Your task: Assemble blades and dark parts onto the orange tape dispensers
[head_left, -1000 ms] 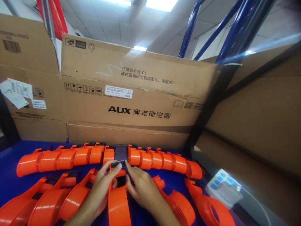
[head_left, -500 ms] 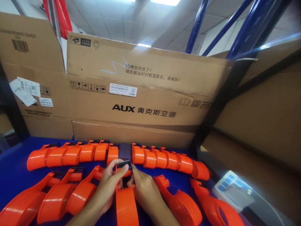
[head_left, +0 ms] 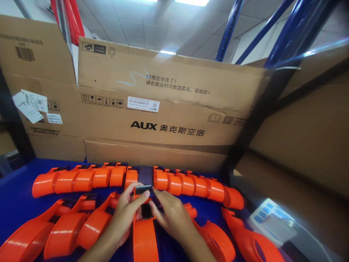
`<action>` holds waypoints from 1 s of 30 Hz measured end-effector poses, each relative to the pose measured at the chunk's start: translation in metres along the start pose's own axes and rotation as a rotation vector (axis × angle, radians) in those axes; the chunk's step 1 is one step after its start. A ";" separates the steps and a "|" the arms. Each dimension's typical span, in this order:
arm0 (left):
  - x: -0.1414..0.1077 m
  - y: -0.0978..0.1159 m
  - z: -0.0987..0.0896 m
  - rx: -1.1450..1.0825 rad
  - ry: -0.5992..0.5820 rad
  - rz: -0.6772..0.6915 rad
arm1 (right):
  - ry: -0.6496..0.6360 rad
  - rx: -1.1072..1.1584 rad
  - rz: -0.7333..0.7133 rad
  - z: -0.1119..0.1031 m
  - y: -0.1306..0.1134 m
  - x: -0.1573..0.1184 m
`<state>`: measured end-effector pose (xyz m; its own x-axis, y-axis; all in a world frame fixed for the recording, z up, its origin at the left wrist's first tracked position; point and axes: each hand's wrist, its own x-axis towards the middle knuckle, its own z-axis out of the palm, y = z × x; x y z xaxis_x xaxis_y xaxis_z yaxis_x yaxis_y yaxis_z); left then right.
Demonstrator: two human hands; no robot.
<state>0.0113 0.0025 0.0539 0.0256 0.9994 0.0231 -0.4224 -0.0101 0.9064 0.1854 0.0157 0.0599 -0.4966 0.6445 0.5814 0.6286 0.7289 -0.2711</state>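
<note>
An orange plastic part [head_left: 145,238] with a wide curved body and a narrower head stands upright at the bottom centre. Across its head lies a black toothed strip [head_left: 143,189]. My left hand [head_left: 129,203] is closed round the head from the left, its thumb on the black strip. My right hand [head_left: 171,213] is at the right side of the head, thumb and fingers apart, fingertips close to the strip's right end. Whether they touch it is hard to tell.
Behind my hands a row of similar orange parts [head_left: 160,180] curves across the blue surface [head_left: 16,196]. Larger ones lie left [head_left: 65,234] and right [head_left: 218,240]. A dark block [head_left: 145,175] stands mid-row. Cardboard [head_left: 163,127] walls the back; a pale device [head_left: 272,222] is at right.
My right hand has shifted slightly right and its fingers have spread away from the held part's head. The left hand stays in nearly the same place on the part.
</note>
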 end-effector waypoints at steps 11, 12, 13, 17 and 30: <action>0.000 -0.006 -0.002 0.095 0.003 0.004 | 0.047 0.078 0.085 0.000 -0.009 -0.003; 0.001 -0.006 -0.002 0.089 -0.001 0.006 | 0.044 0.093 0.086 -0.001 -0.011 -0.002; 0.001 -0.006 -0.003 0.081 -0.005 0.006 | 0.043 0.106 0.085 -0.002 -0.012 -0.002; 0.002 -0.005 -0.004 0.024 -0.022 -0.024 | 0.072 0.189 0.102 -0.009 -0.016 0.001; -0.004 0.005 0.001 0.018 0.027 -0.030 | -0.009 0.042 0.399 -0.014 -0.001 0.005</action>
<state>0.0097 -0.0016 0.0586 0.0134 0.9998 -0.0157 -0.4058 0.0198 0.9138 0.1907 0.0148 0.0735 -0.2234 0.8807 0.4176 0.7482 0.4296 -0.5057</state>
